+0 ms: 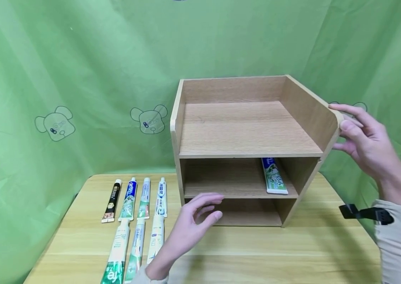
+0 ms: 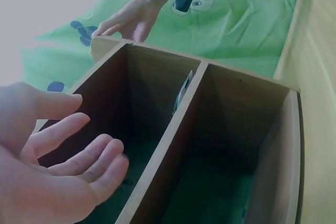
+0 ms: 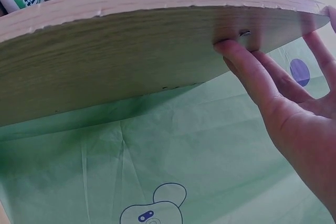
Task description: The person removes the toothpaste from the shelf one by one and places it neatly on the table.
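A wooden shelf unit (image 1: pixel 236 130) stands on the table, with an open top tray and two compartments below. My right hand (image 1: pixel 372 144) grips the front upper corner of its right side panel, thumb and fingers on either side of the board. In the right wrist view, fingertips (image 3: pixel 233 51) touch the panel's outer face. My left hand (image 1: pixel 195 223) hovers in front of the lower compartments with fingers loosely bent, holding nothing. One green and blue toothpaste tube (image 1: pixel 274 177) lies in the middle compartment at the right; only its edge shows in the left wrist view.
Several toothpaste tubes lie in two rows on the table's left side, among them a black tube (image 1: pixel 111 201) and a white and green tube (image 1: pixel 117 252). The wooden table (image 1: pixel 257 256) extends in front of the shelf. A green curtain (image 1: pixel 79 59) hangs behind.
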{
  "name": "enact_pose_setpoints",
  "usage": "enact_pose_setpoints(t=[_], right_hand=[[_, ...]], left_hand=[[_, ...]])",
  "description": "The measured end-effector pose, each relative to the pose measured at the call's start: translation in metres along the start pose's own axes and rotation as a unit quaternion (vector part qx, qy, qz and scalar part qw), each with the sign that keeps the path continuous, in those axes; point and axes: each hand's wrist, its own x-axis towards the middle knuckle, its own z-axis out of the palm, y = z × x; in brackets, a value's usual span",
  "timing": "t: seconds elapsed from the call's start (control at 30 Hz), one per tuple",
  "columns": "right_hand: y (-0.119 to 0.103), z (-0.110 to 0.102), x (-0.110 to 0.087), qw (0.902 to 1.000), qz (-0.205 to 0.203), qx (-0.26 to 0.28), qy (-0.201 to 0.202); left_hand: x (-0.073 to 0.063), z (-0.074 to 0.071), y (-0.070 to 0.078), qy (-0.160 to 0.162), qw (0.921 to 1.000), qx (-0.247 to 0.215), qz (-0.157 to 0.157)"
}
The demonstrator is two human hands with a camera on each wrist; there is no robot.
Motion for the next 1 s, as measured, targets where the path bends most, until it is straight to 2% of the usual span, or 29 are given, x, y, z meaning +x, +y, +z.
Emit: enact_pose_setpoints(t=[0.17, 0.3, 0.47, 0.63, 0.83, 1.0], right_hand=[[0.001, 0.001, 0.001, 1.0000, 0.001, -0.002, -0.003], [0.001, 0.000, 0.002, 1.0000, -0.002, 0.004, -0.006], [0.001, -0.001, 0.002, 0.9998, -0.008, 0.017, -0.009], [0.001, -0.002, 0.002, 0.9999, -0.007, 0.013, -0.006], [0.000, -0.001, 0.001, 1.0000, -0.002, 0.005, 0.000], [0.000, -0.001, 0.002, 1.0000, -0.003, 0.000, -0.002]], left_hand=[[0.011, 0.011, 0.000, -0.008, 0.9994, 0.033, -0.006], [0.019, 0.018, -0.001, -0.011, 0.9996, 0.025, -0.010], [0.029, 0.027, -0.005, 0.003, 0.9998, 0.015, 0.009], [0.040, 0.039, -0.010, 0.020, 0.9990, 0.034, 0.024], [0.055, 0.050, -0.016, 0.021, 0.9954, 0.085, 0.038], [0.066, 0.058, -0.020, 0.040, 0.9852, 0.152, 0.068]])
